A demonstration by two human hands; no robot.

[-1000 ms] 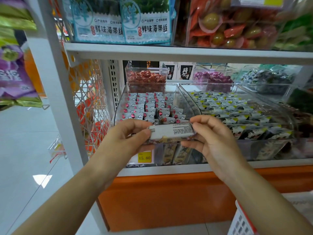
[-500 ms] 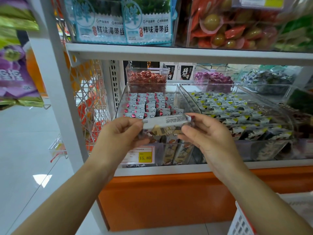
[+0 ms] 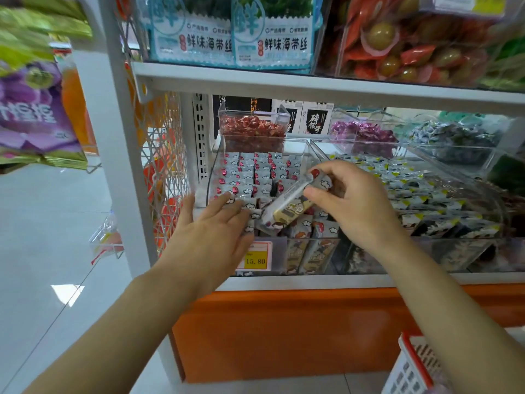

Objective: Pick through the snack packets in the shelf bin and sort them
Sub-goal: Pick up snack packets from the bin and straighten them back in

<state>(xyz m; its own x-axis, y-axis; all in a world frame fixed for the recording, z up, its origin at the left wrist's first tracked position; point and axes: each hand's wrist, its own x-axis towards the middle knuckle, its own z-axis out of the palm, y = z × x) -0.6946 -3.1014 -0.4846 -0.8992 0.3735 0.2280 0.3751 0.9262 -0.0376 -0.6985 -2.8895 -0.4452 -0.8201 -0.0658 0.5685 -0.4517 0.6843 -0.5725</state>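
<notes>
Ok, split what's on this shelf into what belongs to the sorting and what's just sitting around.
Job in hand: snack packet pinched by the right hand; left hand, flat over the red-dot packets; their clear bin.

Just there: seaweed packs; red candy tub; yellow-cornered packets in the next bin; price tag; white basket.

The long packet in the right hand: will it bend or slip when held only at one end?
The packet is probably fairly stiff: the right hand pinches only its upper end, yet it juts out straight, without drooping. It seems light, since a fingertip pinch carries it. Its shiny wrapper may be a little slippery.
</notes>
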